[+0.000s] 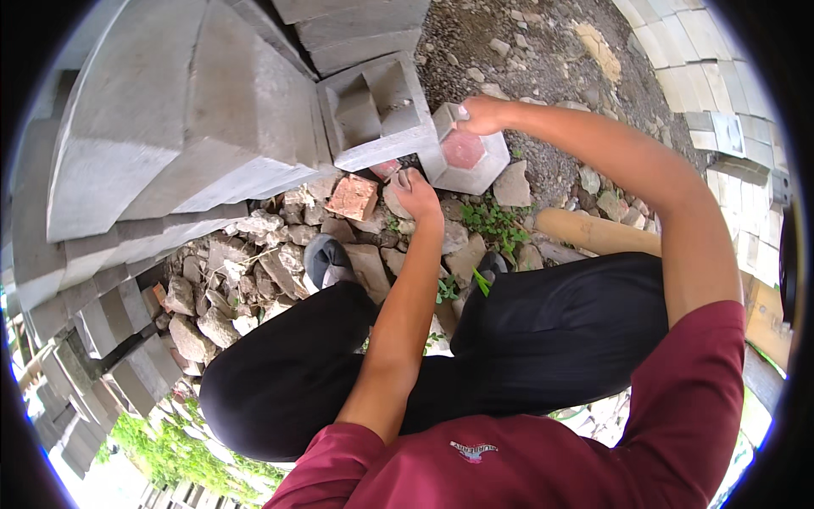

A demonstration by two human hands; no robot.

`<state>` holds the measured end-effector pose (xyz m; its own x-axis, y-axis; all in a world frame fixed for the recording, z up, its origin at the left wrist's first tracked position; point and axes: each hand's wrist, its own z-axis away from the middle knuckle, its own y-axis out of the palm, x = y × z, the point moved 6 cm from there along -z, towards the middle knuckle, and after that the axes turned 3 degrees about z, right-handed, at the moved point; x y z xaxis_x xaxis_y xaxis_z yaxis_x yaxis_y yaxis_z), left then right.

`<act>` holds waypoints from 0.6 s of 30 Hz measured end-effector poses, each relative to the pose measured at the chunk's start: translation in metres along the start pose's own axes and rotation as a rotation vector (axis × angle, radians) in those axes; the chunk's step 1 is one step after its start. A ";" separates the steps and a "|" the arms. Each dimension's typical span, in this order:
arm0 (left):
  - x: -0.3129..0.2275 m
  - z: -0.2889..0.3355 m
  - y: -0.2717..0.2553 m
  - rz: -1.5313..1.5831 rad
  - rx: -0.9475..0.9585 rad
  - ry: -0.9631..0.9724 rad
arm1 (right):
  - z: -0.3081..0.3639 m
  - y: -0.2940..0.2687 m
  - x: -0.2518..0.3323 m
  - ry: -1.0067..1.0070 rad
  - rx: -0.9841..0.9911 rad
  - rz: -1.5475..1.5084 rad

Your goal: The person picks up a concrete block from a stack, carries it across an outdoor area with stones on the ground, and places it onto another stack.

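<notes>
Hexagonal block [492, 170]: on stony ground, just right of the hollow grey block [381, 146] | likely heavy, stiff, gritty rather than slippery, edges may chip; best held by opposite sides | right hand [483, 115]: fingers pinching its upper rim | left hand [417, 197]: fingers curled near the red brick [353, 197], grip cannot be told

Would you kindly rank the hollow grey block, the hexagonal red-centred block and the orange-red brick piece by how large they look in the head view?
1. Hollow grey block
2. Hexagonal red-centred block, partly covered by the right hand
3. Orange-red brick piece
</notes>
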<state>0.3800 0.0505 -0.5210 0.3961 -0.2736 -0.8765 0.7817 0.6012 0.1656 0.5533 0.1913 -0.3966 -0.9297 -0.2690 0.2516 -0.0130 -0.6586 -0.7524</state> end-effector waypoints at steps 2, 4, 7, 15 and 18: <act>0.006 0.015 0.006 -0.049 0.023 0.025 | 0.016 0.014 -0.016 0.037 -0.031 -0.055; 0.007 0.024 0.013 -0.153 0.122 -0.018 | 0.025 0.037 -0.042 0.150 -0.066 -0.173; -0.016 0.044 0.036 -0.379 0.228 0.030 | 0.050 0.092 -0.092 0.501 -0.357 -0.233; 0.005 0.008 0.038 -0.434 0.115 0.137 | 0.063 0.143 -0.084 0.601 -0.219 -0.389; -0.015 0.028 0.050 -0.529 0.284 0.262 | 0.057 0.164 -0.104 0.516 -0.103 -0.485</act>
<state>0.4267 0.0639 -0.4869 -0.1794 -0.2644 -0.9476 0.9498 0.2045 -0.2369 0.6692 0.0707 -0.5115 -0.8654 0.4213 0.2713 -0.4803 -0.5432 -0.6887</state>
